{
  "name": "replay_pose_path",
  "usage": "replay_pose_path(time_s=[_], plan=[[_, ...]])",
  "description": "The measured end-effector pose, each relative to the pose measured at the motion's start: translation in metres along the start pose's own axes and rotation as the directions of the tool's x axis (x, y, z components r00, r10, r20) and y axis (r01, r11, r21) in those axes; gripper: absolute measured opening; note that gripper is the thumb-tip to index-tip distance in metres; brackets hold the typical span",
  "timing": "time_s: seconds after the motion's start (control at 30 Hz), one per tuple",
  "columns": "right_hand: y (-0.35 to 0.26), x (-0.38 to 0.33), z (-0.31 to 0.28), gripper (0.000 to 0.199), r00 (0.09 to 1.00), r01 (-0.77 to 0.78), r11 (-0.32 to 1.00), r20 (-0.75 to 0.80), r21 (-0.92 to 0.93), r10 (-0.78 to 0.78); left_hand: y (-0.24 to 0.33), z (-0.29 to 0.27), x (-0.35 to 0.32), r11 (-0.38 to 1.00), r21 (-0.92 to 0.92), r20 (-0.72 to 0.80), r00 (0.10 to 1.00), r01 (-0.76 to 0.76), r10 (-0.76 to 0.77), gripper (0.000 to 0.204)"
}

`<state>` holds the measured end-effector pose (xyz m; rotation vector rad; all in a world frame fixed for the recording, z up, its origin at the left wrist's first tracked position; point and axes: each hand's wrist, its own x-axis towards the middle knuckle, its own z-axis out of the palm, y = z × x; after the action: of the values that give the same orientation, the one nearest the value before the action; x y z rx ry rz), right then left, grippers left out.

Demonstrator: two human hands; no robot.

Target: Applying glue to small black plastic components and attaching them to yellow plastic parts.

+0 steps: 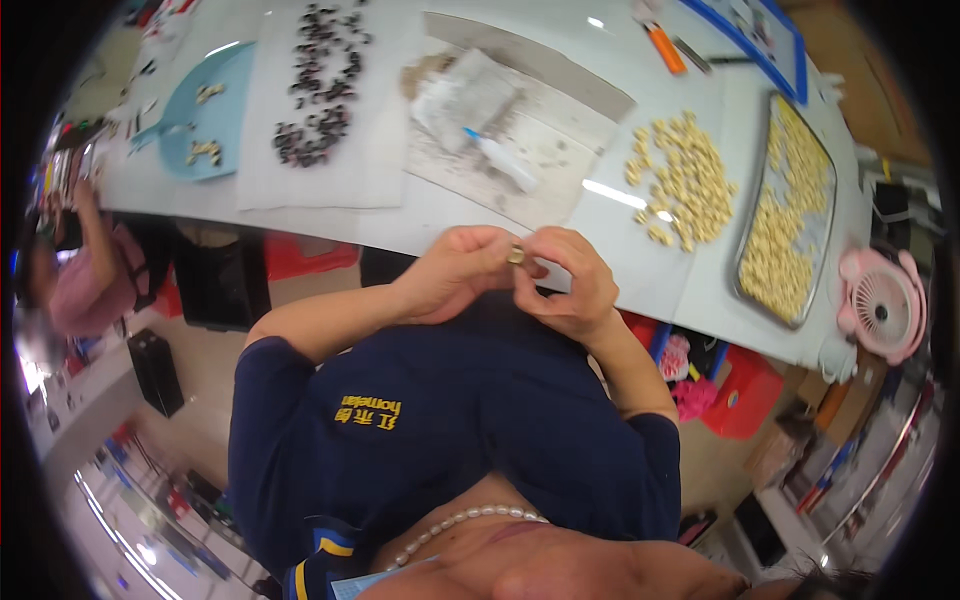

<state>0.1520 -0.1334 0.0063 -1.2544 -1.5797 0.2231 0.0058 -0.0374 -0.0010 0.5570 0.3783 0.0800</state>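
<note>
A small brass-coloured piece point(516, 254) is pinched between the fingertips of the left hand point(452, 272) and the right hand point(565, 285); both hands are closed on it, just in front of the near edge of the white table point(400, 225) and above the dark blue shirt point(450, 420). The piece is too small for its shape to be told.

On the table, beyond the hands, a stained, greyish sheet point(540, 150) is laid, on which a crumpled clear plastic bag point(462, 95) and a small white squeeze bottle with a blue cap point(500, 158) are seen; the bottle lies on its side. To the right of the sheet a loose heap of pale yellow pieces point(682, 180) is spread directly on the table top, and just beside it a rectangular metal tray point(822, 195) is filled with more of the same pieces. To the left, a white sheet bearing a strip of small dark pieces point(320, 90) is shown, next to a light blue dustpan-shaped tray point(215, 115) holding a few pale pieces.

At the far edge an orange tool point(665, 48) lies near a blue-framed board point(770, 40). A pink round fan point(882, 305) stands at the right end of the table. A red bin point(745, 400) is visible under the table. Another person in a pink sleeve point(95, 285) is seen at the left rim.
</note>
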Motion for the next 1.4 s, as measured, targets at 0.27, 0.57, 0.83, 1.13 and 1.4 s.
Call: replay_pose_path(time_s=[0.27, 0.57, 0.83, 1.13, 1.4], plan=[[0.013, 0.003, 0.01, 0.064, 0.961, -0.233, 0.961, -0.116, 0.149, 0.251, 0.11, -0.074, -0.054, 0.019, 0.989, 0.057, 0.492, -0.148, 0.869, 0.011], [0.017, 0.009, 0.008, 0.044, 0.901, -0.396, 0.918, -0.186, 0.012, 0.391, 0.204, -0.185, -0.088, -0.507, 0.505, 0.399, 0.333, 0.698, 0.855, 0.03], [0.026, 0.035, 0.015, 0.041, 0.911, -0.4, 0.804, -0.094, -0.441, 0.401, 0.194, -0.184, -0.039, -0.343, 0.905, 0.187, 0.491, 0.25, 0.851, 0.03], [0.033, 0.015, 0.006, 0.027, 0.779, -0.625, 0.78, -0.066, -0.005, 0.624, 0.118, -0.088, -0.037, 0.526, 0.815, -0.23, 0.697, -0.244, 0.679, 0.026], [-0.009, -0.013, -0.019, 0.019, 0.665, -0.641, 0.666, -0.156, 0.383, 0.73, 0.008, -0.024, -0.013, 0.97, 0.181, -0.231, 0.952, -0.162, 0.202, 0.026]])
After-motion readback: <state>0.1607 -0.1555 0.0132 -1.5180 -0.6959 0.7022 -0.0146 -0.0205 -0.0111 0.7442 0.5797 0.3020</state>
